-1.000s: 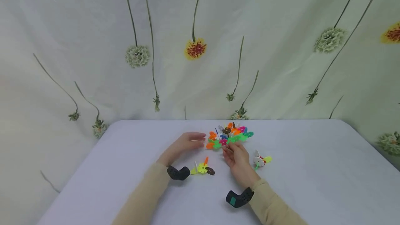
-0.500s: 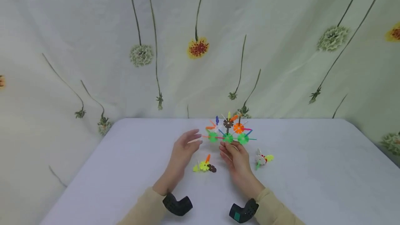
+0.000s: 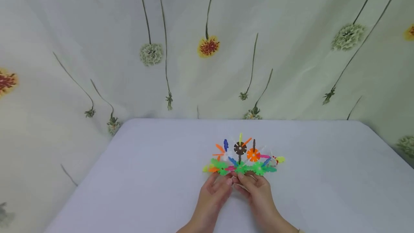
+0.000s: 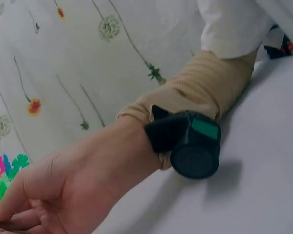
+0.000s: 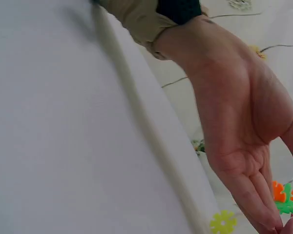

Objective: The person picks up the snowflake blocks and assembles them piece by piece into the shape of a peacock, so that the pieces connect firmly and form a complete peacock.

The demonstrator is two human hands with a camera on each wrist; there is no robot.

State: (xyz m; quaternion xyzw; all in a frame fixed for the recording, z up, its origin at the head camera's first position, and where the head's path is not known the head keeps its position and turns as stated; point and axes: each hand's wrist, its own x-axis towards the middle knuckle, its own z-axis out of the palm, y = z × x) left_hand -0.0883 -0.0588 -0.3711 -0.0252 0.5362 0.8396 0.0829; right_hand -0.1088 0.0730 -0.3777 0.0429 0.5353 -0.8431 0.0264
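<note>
Both hands now meet under the toy (image 3: 243,157), a cluster of coloured plastic snowflake discs; the left hand (image 3: 211,199) and right hand (image 3: 258,197) pinch its green lower row with their fingertips, thumbs close together. A second ago only the right hand held the toy near the far edge of the bench (image 3: 145,175), with the left apart; since then it has been stood upright and brought nearer the person. A loose yellow disc (image 5: 223,223) lies beside the right hand.
</note>
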